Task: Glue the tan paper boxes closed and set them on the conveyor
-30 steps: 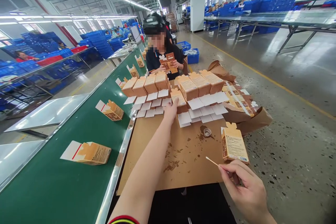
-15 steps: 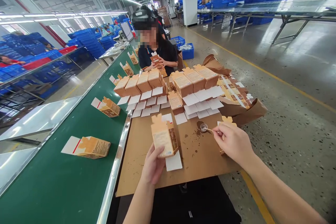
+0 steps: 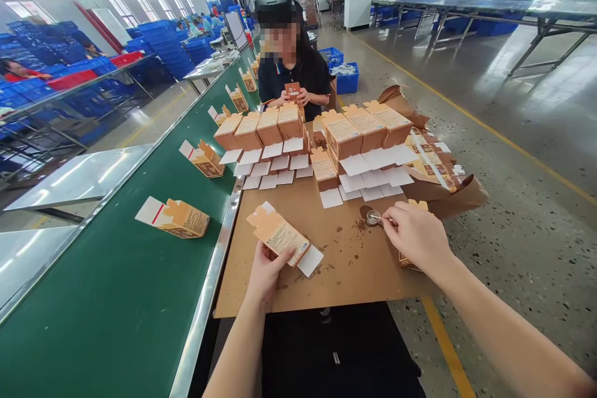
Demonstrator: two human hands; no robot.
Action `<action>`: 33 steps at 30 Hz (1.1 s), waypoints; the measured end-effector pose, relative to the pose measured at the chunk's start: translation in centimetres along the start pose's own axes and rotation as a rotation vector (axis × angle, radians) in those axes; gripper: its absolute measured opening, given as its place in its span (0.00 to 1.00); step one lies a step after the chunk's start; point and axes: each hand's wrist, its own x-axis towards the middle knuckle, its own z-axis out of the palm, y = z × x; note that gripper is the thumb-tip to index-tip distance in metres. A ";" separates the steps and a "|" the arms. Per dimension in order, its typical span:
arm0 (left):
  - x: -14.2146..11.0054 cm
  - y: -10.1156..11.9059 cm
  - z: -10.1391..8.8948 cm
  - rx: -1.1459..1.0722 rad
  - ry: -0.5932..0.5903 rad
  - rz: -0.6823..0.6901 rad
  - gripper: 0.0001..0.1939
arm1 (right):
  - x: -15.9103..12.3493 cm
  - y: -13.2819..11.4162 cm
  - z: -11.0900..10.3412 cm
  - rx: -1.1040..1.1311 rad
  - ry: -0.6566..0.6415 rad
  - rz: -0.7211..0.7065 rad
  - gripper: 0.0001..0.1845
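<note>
My left hand [image 3: 267,270] grips a tan and brown folding carton [image 3: 282,233] above the cardboard sheet, thumb on its printed face. The carton is tilted, with tabs at the upper left and a white flap at the lower right. My right hand [image 3: 420,233] pinches a thin stick [image 3: 382,219] whose far end is at a small clear cup [image 3: 372,217]. I cannot make out that tip. Wet dark spots surround the cup on the cardboard sheet [image 3: 345,280]. Behind my right hand, another carton [image 3: 418,204] is mostly hidden.
Stacked cartons [image 3: 357,130] with white flaps stand at the sheet's far side. Along the left runs a green conveyor belt [image 3: 116,286] carrying spaced cartons [image 3: 181,219]. Across the stacks a co-worker [image 3: 296,68] holds a brown carton. Brown wrapping paper [image 3: 459,196] lies at right.
The carton in my left hand has turned from nearly upright to slanted. The stick's end stays at the cup. On the belt, cartons appear farther right and up as the view shifts.
</note>
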 end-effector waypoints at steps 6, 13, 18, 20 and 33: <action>-0.2 -0.1 0.5 0.053 0.018 0.014 0.48 | -6.5 -7.7 6.9 0.478 0.155 -0.170 0.16; -1.6 -0.3 1.1 0.063 0.010 0.078 0.45 | -7.9 -11.4 12.3 0.493 0.109 -0.143 0.16; -3.5 -1.2 2.0 0.124 0.048 0.174 0.46 | -8.4 -9.3 10.3 0.551 0.158 -0.083 0.18; -4.3 -1.5 2.3 0.219 0.081 0.220 0.45 | -8.9 -8.7 9.4 0.593 0.190 -0.059 0.18; -4.9 -3.1 1.1 0.549 0.161 0.253 0.44 | -11.2 -9.2 6.6 0.617 0.217 0.007 0.17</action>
